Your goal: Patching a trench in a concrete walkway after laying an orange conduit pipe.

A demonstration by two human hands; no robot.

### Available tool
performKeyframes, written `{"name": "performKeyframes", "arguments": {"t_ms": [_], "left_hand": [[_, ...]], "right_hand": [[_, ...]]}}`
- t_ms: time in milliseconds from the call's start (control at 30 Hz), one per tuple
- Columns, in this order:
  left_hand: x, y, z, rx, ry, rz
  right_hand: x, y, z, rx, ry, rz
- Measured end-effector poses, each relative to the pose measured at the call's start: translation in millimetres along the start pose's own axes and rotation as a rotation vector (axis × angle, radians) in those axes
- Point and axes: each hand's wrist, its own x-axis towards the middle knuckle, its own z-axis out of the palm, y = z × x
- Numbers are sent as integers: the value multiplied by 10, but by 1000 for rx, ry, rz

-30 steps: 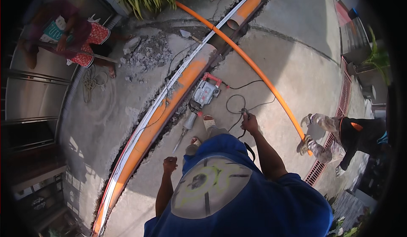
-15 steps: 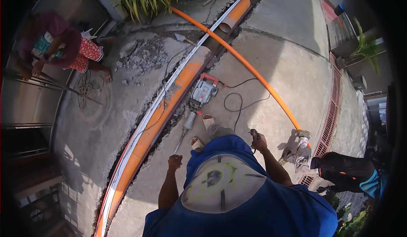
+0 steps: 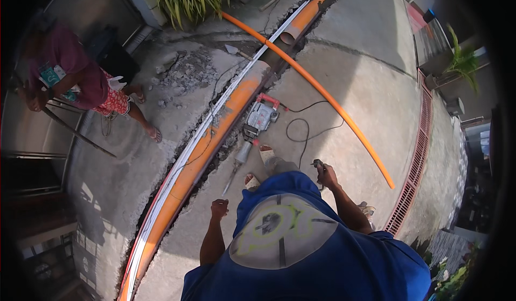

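My right hand [image 3: 326,176] is closed around a black power plug [image 3: 317,164], held out in front of my body; a bit of dark cord hangs below the fingers. My left hand [image 3: 219,208] hangs beside my left hip with its fingers curled and nothing visible in them. Ahead of my feet a grey and red demolition hammer [image 3: 259,117] lies on the concrete. Its chisel [image 3: 231,178] points back toward me, near my sandals. A black cord [image 3: 307,134] loops on the ground to the hammer's right.
A trench on my left holds a large orange pipe [image 3: 185,188] and white conduits [image 3: 177,174]. An orange hose [image 3: 328,96] crosses it. Broken concrete [image 3: 185,69] lies beyond. A person in maroon [image 3: 72,67] holds a long bar [image 3: 80,134] at far left. A drain grate [image 3: 416,172] runs along the right.
The person at the right has moved mostly out of sight behind me, leaving the hose end uncovered. The person at far left has stepped closer with the bar. My hands have barely moved.
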Motion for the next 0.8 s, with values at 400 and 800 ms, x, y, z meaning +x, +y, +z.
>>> {"name": "performKeyframes", "arguments": {"t_ms": [400,800], "left_hand": [[-255,48,199,19,-51,-44],[-14,17,188,-22,-55,21]], "right_hand": [[39,-136,14,-6,-21,-58],[-77,-8,-5,-113,15,-75]]}}
